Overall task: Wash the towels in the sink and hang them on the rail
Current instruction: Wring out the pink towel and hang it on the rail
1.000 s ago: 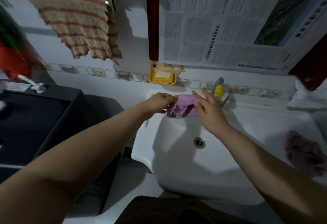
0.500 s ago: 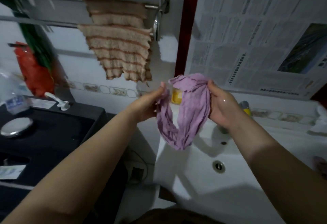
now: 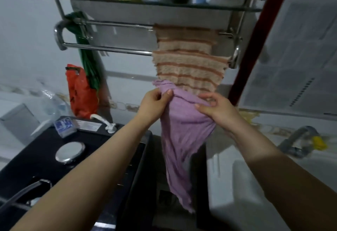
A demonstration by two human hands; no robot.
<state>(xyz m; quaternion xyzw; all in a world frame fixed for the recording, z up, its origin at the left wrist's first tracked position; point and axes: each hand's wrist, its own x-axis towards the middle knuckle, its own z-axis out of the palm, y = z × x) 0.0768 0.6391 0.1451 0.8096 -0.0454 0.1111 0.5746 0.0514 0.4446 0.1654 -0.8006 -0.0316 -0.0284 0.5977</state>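
- Purple towel [image 3: 182, 136] held up just below the striped towel [image 3: 187, 63], left of the sink [image 3: 237, 185], top edge between both hands, rest hanging in a long loose tail.
- Left hand [image 3: 155, 103] pinching the top left corner, thumb and fingers [image 3: 168, 92] curled onto the hem.
- Right hand [image 3: 217, 108] gripping the top edge further right, fingers bunched into the cloth; not fully spread yet.
- Step in hand, by the look of it: opening the cloth out before draping over the rail [image 3: 109, 49].
- Best done by sliding the right hand along the hem to the far corner, pulling the edge taut and flat.
- Free bar showing only left of the striped towel, so worth aiming there to avoid overlap.
- Lifting above the bar first, then lowering with roughly half hanging each side, should keep a wet cloth from sliding off.
- Worth keeping the dripping tail away from the black counter [image 3: 45, 148] left of the sink.
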